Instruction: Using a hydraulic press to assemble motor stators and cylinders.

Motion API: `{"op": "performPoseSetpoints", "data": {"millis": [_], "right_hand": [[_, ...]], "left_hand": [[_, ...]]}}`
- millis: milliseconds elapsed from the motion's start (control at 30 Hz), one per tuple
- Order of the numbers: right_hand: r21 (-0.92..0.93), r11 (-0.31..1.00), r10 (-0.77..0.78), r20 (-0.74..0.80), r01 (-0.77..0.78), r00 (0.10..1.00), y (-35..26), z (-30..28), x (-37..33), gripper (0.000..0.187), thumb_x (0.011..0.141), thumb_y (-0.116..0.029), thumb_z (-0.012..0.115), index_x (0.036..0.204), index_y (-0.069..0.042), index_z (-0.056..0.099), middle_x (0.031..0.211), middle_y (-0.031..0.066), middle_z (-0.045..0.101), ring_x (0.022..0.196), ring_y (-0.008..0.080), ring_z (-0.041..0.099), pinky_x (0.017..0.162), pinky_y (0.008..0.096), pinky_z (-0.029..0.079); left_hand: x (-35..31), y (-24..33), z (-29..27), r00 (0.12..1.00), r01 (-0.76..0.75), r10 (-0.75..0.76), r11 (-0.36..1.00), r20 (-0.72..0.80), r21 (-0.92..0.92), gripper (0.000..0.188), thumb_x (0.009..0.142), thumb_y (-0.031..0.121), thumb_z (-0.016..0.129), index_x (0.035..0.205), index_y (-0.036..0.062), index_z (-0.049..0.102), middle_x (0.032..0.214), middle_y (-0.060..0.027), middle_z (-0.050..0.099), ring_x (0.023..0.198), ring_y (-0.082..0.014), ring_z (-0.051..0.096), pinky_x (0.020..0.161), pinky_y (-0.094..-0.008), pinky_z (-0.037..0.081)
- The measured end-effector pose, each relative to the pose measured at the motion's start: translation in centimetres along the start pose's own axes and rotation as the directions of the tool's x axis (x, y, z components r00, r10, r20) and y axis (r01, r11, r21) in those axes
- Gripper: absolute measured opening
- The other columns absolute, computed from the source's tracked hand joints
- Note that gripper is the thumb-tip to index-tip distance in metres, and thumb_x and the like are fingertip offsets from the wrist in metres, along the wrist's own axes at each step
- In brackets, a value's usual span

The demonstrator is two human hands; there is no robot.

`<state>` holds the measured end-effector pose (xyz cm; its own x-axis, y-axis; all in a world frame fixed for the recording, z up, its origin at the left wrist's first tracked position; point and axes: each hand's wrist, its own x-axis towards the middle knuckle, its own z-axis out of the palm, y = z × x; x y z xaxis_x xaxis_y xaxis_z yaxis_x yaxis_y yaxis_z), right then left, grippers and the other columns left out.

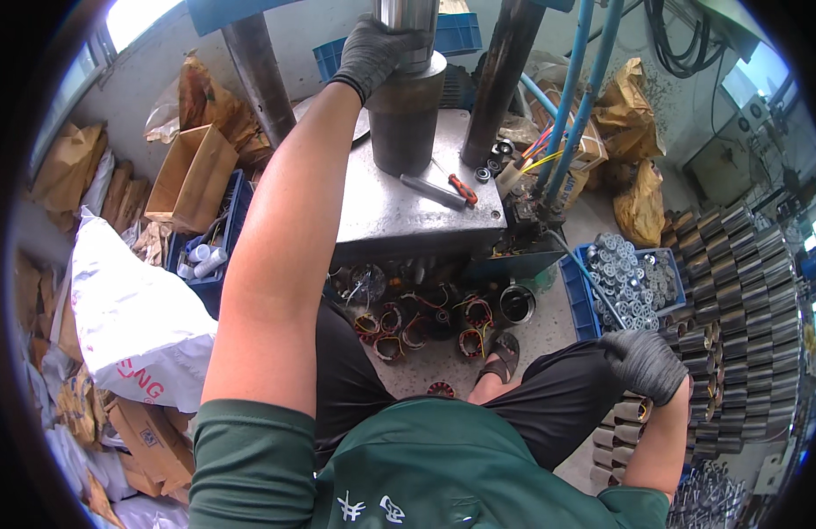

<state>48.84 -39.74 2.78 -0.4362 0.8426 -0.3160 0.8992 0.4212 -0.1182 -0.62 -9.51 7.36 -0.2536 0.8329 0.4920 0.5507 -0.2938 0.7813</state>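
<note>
My left hand (372,48), in a dark grey glove, grips the top of a tall dark metal cylinder (406,123) standing on the grey steel press table (399,212), under a shiny ram (408,22). My right hand (644,363), also gloved, hangs low at my right side over the stacked metal cylindrical parts (734,291); its fingers are curled and I cannot tell whether they hold anything. I am seated, black shorts and a sandalled foot (500,354) below.
Two dark press columns (258,75) (505,79) flank the cylinder. A punch and a red-handled tool (462,189) lie on the table. A blue crate of small round metal parts (633,278) sits right. Copper-wound stators (425,322) lie on the floor. Cardboard boxes (192,176) and a white sack (134,317) stand left.
</note>
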Motion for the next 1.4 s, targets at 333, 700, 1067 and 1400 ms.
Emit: {"op": "performPoseSetpoints", "data": {"millis": [333,700,1067,1400], "right_hand": [[0.064,0.998,0.002,0.017,-0.003,1.000,-0.1,-0.5,0.2,0.022,0.086,-0.013,0.061,0.102,-0.004,0.073,0.094,0.0222,0.073,0.092,0.0417,0.071,0.083,0.0478,0.058],[0.267,0.964,0.103,-0.381,0.002,0.919,0.2,-0.6,0.5,0.017,0.084,-0.012,0.064,0.098,-0.007,0.074,0.091,0.0211,0.072,0.089,0.0422,0.071,0.080,0.0483,0.058],[0.082,0.993,-0.005,-0.664,0.080,0.748,1.2,-3.3,2.5,0.014,0.089,-0.004,0.069,0.102,-0.003,0.073,0.092,0.0227,0.072,0.087,0.0420,0.071,0.076,0.0458,0.057],[0.031,0.999,0.034,-0.979,-0.017,0.200,0.7,-17.5,16.7,0.041,0.089,-0.041,0.064,0.103,-0.003,0.072,0.105,0.0233,0.072,0.101,0.0386,0.068,0.090,0.0490,0.055]], "left_hand": [[-0.1,-0.2,-0.4,0.999,-0.013,0.014,1.000,0.041,-0.019,0.070,0.065,0.050,0.093,0.101,-0.0080,0.077,0.094,-0.0203,0.078,0.088,-0.0260,0.077,0.085,-0.0364,0.059],[-0.2,0.4,-0.3,0.999,-0.050,0.049,0.999,0.009,0.014,0.071,0.065,0.050,0.092,0.103,-0.0091,0.077,0.095,-0.0227,0.078,0.090,-0.0281,0.078,0.088,-0.0368,0.059],[0.6,-1.6,0.1,0.996,-0.083,0.084,0.992,0.004,-0.099,0.066,0.067,0.047,0.092,0.101,-0.0078,0.076,0.094,-0.0182,0.078,0.087,-0.0230,0.076,0.083,-0.0363,0.060],[4.5,-7.8,-2.2,0.980,0.032,0.082,0.830,0.179,-0.557,0.031,0.090,0.016,0.079,0.116,-0.0017,0.075,0.113,-0.0119,0.074,0.100,-0.0204,0.071,0.090,-0.0391,0.060]]}}
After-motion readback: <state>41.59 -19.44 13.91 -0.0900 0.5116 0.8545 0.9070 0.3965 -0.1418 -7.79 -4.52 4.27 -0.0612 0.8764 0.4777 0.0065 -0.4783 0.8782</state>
